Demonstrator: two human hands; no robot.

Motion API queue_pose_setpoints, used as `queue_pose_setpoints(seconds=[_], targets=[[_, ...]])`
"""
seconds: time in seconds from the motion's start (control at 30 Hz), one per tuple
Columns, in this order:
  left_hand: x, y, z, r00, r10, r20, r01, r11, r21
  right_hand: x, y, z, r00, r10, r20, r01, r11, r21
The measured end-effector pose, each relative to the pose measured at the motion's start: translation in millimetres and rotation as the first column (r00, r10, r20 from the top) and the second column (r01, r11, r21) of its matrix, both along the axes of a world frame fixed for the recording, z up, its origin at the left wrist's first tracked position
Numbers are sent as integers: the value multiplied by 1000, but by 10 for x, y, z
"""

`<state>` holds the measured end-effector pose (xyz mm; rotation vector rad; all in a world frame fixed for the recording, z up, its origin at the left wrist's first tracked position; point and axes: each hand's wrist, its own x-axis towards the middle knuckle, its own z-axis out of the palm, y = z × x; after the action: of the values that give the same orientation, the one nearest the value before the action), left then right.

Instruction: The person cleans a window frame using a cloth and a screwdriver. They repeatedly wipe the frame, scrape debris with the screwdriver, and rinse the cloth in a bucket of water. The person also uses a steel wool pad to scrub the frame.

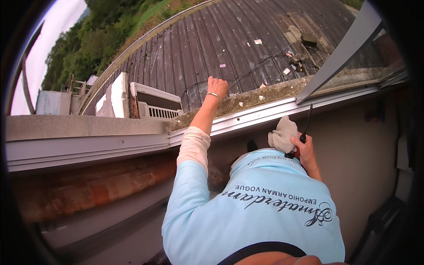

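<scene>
My left hand [217, 87] is stretched out over the mossy concrete ledge [228, 105] beyond the window, its fingers curled in; I cannot tell whether anything small is between them. A bracelet circles that wrist. Close to my body, my right hand [306, 149] grips a screwdriver [308, 121] with a red and black handle, its dark shaft pointing away from me. A crumpled greyish cloth [284, 133] is held by the same hand, beside the tool. Between me and the ledge runs the white metal window track [251, 116].
A grey window frame post [344, 49] slants up at the right. Outside lie an air conditioner unit [157, 102], a black cable [255, 67] and litter on a ribbed metal roof [198, 43]. Inside, below the sill, a reddish-brown rolled object [116, 185] lies at the left.
</scene>
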<state>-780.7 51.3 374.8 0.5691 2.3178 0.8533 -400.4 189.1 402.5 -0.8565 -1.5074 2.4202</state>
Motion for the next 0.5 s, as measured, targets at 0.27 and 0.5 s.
queue_pose_setpoints(seconds=[0.27, 0.5], targets=[[92, 86, 42, 653, -71, 754, -533, 664, 524, -11, 6, 81, 999, -36, -35, 35, 998, -44], [183, 114, 138, 523, -132, 842, -656, 568, 497, -72, 13, 22, 999, -34, -32, 33, 999, -17]])
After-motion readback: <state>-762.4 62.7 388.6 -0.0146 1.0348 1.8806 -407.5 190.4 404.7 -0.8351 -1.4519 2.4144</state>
